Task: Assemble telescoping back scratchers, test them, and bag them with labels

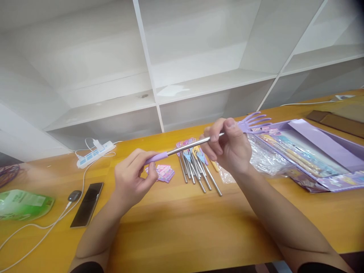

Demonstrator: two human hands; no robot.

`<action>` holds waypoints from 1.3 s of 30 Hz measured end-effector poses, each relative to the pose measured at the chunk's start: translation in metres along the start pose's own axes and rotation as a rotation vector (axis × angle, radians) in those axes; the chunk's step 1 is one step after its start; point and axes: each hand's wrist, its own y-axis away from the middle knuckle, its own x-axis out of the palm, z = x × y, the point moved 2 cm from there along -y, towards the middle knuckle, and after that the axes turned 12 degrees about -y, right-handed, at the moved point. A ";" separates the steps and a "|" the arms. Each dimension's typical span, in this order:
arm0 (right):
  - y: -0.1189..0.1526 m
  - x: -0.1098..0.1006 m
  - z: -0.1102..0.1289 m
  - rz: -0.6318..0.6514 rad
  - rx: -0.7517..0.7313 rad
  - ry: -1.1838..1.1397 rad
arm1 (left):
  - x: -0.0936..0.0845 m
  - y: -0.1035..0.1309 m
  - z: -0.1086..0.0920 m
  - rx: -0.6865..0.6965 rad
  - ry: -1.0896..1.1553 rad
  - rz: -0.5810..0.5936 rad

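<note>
The left hand (133,178) is closed on the purple handle (157,157) of a back scratcher (196,143), with the fingers over it and the thumb beneath. The right hand (234,148) is also closed, with thumb and fingers around the upper end of the metal rod, close to the hand-shaped purple head (253,123). Between the two hands the rod is straight and bare. Its long axis runs from between eight and nine o'clock, at the handle, to between two and three o'clock, at the head. So the right hand is the nearer one to the head, and the left to the handle end.

Below the rod, at about five o'clock from its middle, a bunch of similar scratchers (204,178) lies on the table (182,227). Small pink cards (165,173) lie at three o'clock from the left hand. Clear plastic bags (267,157) and a purple box (345,151) lie between three and four o'clock from the right hand.
</note>
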 end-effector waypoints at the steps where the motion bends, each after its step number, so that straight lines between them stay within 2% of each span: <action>1: 0.000 0.000 0.000 0.003 0.000 -0.006 | 0.000 0.000 -0.001 -0.004 0.006 0.000; 22: 0.011 0.008 -0.020 0.114 -0.003 -0.160 | 0.004 0.004 -0.010 -0.043 0.024 -0.018; 39: 0.024 0.019 -0.037 0.174 0.049 -0.162 | 0.005 0.008 -0.018 -0.026 -0.010 -0.017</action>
